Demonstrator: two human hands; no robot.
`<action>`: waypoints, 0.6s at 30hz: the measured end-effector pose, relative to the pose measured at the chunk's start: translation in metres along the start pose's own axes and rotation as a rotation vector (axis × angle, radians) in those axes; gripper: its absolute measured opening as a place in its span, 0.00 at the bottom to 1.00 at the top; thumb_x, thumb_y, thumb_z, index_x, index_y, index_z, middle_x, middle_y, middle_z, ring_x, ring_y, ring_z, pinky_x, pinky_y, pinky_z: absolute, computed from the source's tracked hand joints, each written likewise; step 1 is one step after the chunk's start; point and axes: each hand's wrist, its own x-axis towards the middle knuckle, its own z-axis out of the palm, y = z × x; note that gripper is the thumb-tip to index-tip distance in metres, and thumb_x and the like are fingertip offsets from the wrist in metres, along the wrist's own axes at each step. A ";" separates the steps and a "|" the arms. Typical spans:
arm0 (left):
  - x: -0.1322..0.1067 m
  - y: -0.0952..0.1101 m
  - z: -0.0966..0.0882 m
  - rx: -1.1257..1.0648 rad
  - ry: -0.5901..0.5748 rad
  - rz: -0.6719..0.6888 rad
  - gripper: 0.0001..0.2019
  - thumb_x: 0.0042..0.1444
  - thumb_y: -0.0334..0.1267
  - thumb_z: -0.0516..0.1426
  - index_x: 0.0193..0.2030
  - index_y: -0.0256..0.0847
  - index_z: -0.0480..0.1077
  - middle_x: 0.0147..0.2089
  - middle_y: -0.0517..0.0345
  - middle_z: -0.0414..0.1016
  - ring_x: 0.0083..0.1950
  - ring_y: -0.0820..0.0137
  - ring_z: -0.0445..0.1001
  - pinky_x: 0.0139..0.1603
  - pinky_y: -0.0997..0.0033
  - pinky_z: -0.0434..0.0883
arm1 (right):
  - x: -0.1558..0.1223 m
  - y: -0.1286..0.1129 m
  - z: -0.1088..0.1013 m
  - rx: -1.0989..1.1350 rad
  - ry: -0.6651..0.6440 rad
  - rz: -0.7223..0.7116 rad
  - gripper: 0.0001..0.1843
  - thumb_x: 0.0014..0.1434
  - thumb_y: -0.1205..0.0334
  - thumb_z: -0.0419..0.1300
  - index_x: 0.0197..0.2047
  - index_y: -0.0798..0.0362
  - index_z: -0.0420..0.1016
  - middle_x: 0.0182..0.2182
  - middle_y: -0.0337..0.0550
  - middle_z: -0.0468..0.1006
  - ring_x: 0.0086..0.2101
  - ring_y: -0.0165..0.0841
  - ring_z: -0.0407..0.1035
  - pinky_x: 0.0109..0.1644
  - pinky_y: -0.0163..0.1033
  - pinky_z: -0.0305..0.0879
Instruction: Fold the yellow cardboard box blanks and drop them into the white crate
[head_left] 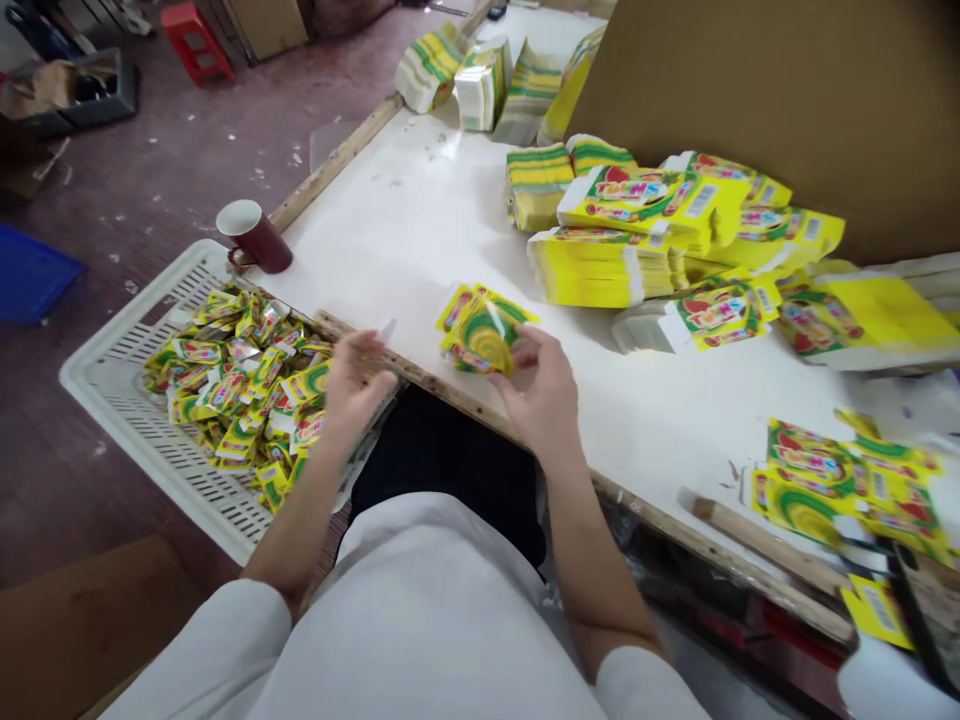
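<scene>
My right hand (541,392) grips a small yellow-and-green printed carton (484,330) just above the near edge of the white table (405,230). My left hand (354,385) hovers beside it over the table's edge, blurred, fingers curled, close to the white plastic basket (112,385). The basket is heaped with several folded yellow-green cartons (240,385). Whether anything sits between my left fingers is unclear.
Stacks of flat yellow carton blanks (600,265) lie across the table's middle and right, more at the far end (480,80). A dark red mug (251,235) stands at the table's left edge. A large brown cardboard sheet (787,90) leans at the back right. Loose blanks (847,480) lie near right.
</scene>
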 end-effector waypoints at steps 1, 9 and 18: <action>-0.006 0.000 0.022 -0.126 -0.112 -0.009 0.40 0.36 0.63 0.72 0.53 0.46 0.69 0.49 0.51 0.74 0.53 0.60 0.75 0.50 0.63 0.76 | -0.006 -0.011 0.001 0.076 -0.059 -0.014 0.29 0.59 0.61 0.65 0.62 0.45 0.66 0.41 0.44 0.75 0.41 0.42 0.71 0.54 0.54 0.70; -0.021 0.027 0.090 -0.532 0.085 -0.147 0.26 0.55 0.70 0.57 0.38 0.46 0.66 0.29 0.62 0.63 0.31 0.70 0.70 0.39 0.66 0.75 | -0.059 -0.049 0.035 0.642 -0.325 0.081 0.34 0.60 0.50 0.67 0.66 0.43 0.61 0.53 0.49 0.76 0.47 0.43 0.75 0.50 0.46 0.76; -0.036 0.002 0.082 -0.397 0.023 -0.134 0.22 0.55 0.62 0.64 0.44 0.46 0.74 0.42 0.58 0.78 0.44 0.67 0.77 0.49 0.67 0.74 | -0.036 -0.024 0.025 0.658 -0.156 0.198 0.14 0.63 0.50 0.64 0.49 0.47 0.80 0.42 0.43 0.84 0.41 0.39 0.78 0.47 0.45 0.77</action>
